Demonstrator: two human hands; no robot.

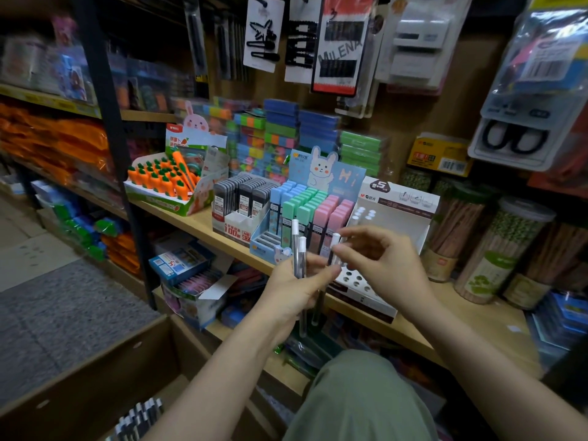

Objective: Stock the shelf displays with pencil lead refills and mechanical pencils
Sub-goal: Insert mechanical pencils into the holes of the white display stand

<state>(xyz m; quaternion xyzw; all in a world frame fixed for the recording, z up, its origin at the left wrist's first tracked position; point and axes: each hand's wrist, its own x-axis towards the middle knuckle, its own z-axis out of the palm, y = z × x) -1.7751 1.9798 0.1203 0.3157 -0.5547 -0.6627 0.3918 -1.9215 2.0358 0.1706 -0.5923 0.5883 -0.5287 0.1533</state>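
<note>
A: Where are the pencils (299, 249) sitting?
B: Centre frame, upright, left hand (294, 289) gripping them; right hand (378, 259) is pinching one cap, white display box (393, 218) waiting just behind, nearer the right hand.

"MILENA" is read on hairpin card (341, 49). "Hi" is printed on bunny display backing (346, 177). "M&G" and "0.5" are noted on white display box (399, 198); "100", "HB 0.7" on grey lead-refill box (237, 229).
</note>
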